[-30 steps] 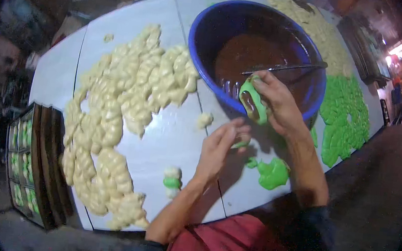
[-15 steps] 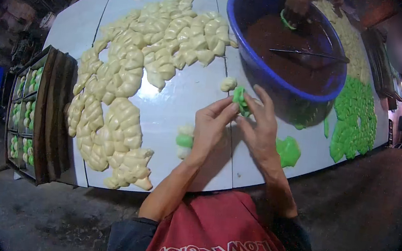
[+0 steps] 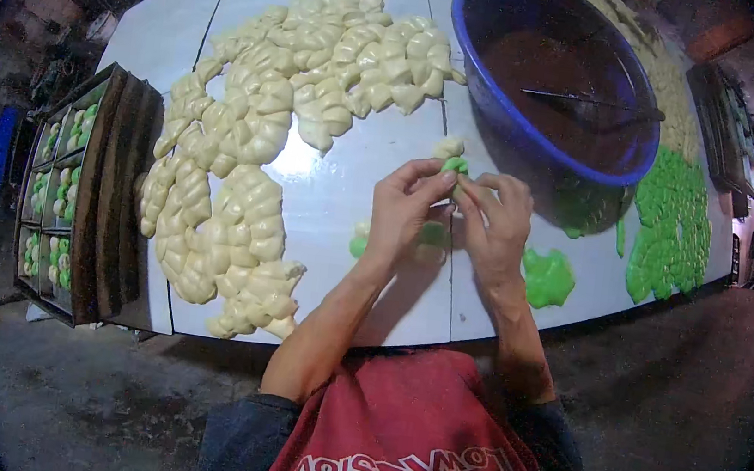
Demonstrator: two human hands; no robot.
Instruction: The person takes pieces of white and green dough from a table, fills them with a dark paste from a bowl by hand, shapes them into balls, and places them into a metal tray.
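A small lump of green dough [image 3: 457, 165] is pinched between the fingertips of both my hands, above the middle of the white table. My left hand [image 3: 401, 209] closes on it with thumb and index finger. From the other side my right hand [image 3: 498, 220] grips it with thumb and fingers. Just beyond the fingertips lies a pale dough ball [image 3: 448, 147]. Below and between my hands, a green dough piece [image 3: 434, 233] lies on the table beside paler dough, partly hidden. More pale and green dough [image 3: 359, 238] shows at my left wrist.
Pale dough pieces [image 3: 254, 128] spread over the left of the table [image 3: 344, 195]. A blue basin [image 3: 493, 118] of brown filling, a dark stick across it, stands far right. Green dough [image 3: 671, 227] and a flat green piece [image 3: 547, 278] lie right. Stacked trays [image 3: 107, 195] hold dough balls at left.
My fingers have closed in around the green dough, so less of it shows. Another person's hand has left the basin. The whole view has shifted slightly.
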